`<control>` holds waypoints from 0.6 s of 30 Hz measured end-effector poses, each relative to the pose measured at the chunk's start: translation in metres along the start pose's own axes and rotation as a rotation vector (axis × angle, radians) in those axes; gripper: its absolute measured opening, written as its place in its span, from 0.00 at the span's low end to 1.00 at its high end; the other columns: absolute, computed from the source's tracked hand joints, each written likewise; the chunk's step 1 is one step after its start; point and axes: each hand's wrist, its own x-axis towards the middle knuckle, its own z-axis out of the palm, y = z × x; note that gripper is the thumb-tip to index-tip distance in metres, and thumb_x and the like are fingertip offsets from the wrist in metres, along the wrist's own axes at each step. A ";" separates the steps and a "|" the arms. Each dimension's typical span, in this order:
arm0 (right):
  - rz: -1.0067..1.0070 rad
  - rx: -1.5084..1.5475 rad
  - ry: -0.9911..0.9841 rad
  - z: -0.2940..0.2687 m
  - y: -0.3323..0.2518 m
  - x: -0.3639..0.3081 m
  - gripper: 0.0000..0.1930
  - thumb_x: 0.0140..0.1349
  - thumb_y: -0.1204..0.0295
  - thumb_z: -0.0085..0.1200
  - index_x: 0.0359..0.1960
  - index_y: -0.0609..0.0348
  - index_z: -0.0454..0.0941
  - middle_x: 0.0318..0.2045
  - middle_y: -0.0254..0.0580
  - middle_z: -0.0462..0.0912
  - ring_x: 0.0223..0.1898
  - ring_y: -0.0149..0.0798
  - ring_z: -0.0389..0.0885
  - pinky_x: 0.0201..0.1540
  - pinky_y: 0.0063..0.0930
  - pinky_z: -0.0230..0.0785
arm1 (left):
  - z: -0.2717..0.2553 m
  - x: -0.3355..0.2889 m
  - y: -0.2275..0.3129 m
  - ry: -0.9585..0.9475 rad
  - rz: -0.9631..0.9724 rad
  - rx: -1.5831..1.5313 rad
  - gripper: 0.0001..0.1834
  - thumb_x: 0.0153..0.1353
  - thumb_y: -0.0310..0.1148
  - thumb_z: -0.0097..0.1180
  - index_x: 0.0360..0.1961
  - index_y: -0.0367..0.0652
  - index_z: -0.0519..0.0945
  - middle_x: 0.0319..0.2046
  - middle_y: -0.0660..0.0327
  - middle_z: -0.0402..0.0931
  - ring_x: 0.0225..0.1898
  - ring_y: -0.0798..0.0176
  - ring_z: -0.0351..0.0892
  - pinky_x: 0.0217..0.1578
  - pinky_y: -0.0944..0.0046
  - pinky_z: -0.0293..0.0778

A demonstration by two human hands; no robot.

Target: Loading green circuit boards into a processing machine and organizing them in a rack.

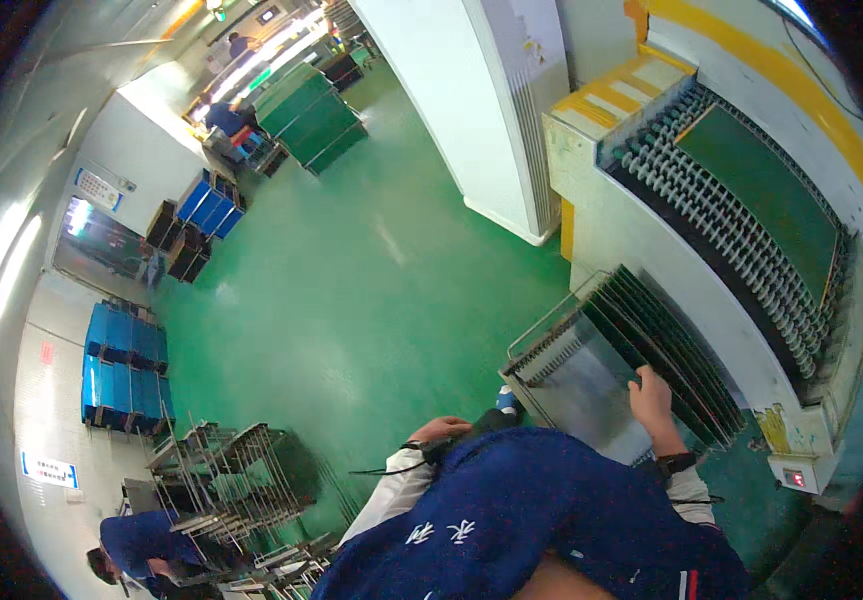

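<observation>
At my lower right stands a wire rack point(542, 326) holding several thin, dark green panels point(664, 340) upright in its slots. My right hand point(652, 398) is at the near edge of these panels. Its fingers are curled and look pinched on a panel edge, though the fingertips are partly hidden. A greyish, see-through stretch of the rack point(597, 385) shows to the left of that hand. Close to my body, my left hand point(442, 430) rests low over dark cloth, fingers stretched out, holding nothing that I can see.
To the right runs a roller conveyor point(722, 210) with a green panel point(767, 185) lying on it. A white pillar point(452, 100) rises ahead. Metal racks point(237, 480) and a bending person point(147, 545) are at lower left; blue bins point(127, 365) line the left wall.
</observation>
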 end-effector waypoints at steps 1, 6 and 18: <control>0.015 -0.036 -0.026 0.004 0.004 0.002 0.14 0.55 0.69 0.59 0.40 0.61 0.74 0.35 0.53 0.80 0.41 0.57 0.79 0.41 0.48 0.70 | 0.001 0.001 0.005 0.006 -0.008 0.009 0.22 0.62 0.45 0.58 0.49 0.40 0.79 0.41 0.64 0.78 0.40 0.69 0.74 0.41 0.68 0.70; 0.155 -0.225 -0.156 0.019 0.024 0.012 0.11 0.57 0.66 0.57 0.36 0.59 0.76 0.34 0.54 0.81 0.40 0.56 0.80 0.40 0.48 0.71 | -0.024 0.034 0.023 -0.109 0.060 0.232 0.21 0.62 0.47 0.57 0.52 0.48 0.79 0.44 0.62 0.79 0.42 0.64 0.75 0.45 0.65 0.70; 0.306 -0.304 -0.077 0.015 0.009 0.023 0.14 0.56 0.60 0.59 0.36 0.56 0.78 0.33 0.48 0.83 0.40 0.51 0.81 0.41 0.45 0.72 | -0.044 0.105 0.037 -0.328 0.125 0.377 0.28 0.58 0.49 0.61 0.54 0.43 0.77 0.47 0.61 0.79 0.43 0.64 0.76 0.45 0.60 0.72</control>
